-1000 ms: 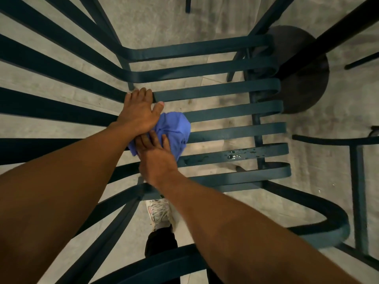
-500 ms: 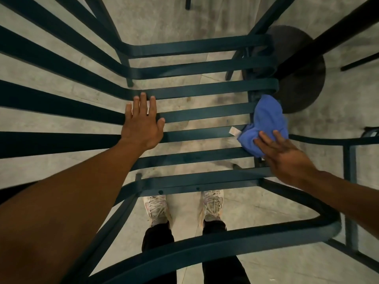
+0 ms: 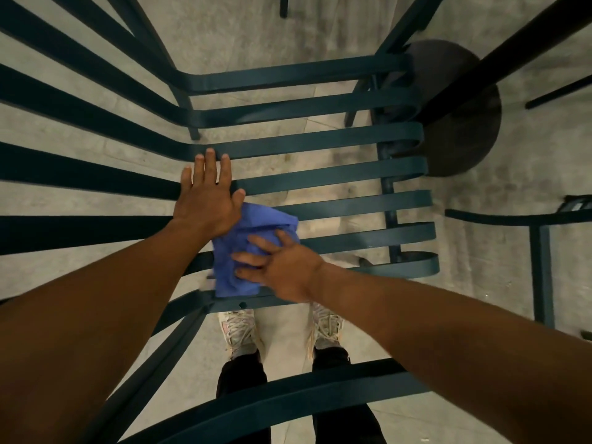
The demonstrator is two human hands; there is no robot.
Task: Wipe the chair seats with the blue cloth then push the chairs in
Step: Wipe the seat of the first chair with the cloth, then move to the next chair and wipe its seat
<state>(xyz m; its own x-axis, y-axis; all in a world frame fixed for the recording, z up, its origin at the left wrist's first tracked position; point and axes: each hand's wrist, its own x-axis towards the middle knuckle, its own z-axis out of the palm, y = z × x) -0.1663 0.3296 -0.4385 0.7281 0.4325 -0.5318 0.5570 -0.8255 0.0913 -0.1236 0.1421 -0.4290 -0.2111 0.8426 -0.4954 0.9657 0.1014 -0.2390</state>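
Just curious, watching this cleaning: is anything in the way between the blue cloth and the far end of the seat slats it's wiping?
Nothing visible is. The right hand presses the blue cloth flat on the seat slats, which run bare toward their curled ends. The left hand rests flat on the slats on the cloth's other side, its edge overlapping the cloth's corner.

Two bare forearms reach into view from the bottom corners, uncovered by any sleeve as far as the frame shows. The left hand (image 3: 206,200) and right hand (image 3: 282,267) wear no gloves, rings or watch. Below, between chair slats, two legs in black trousers (image 3: 242,373) end in pale lace-up trainers (image 3: 238,331), off-white with light laces and faint pinkish and orange accents. Nothing else of the person shows.
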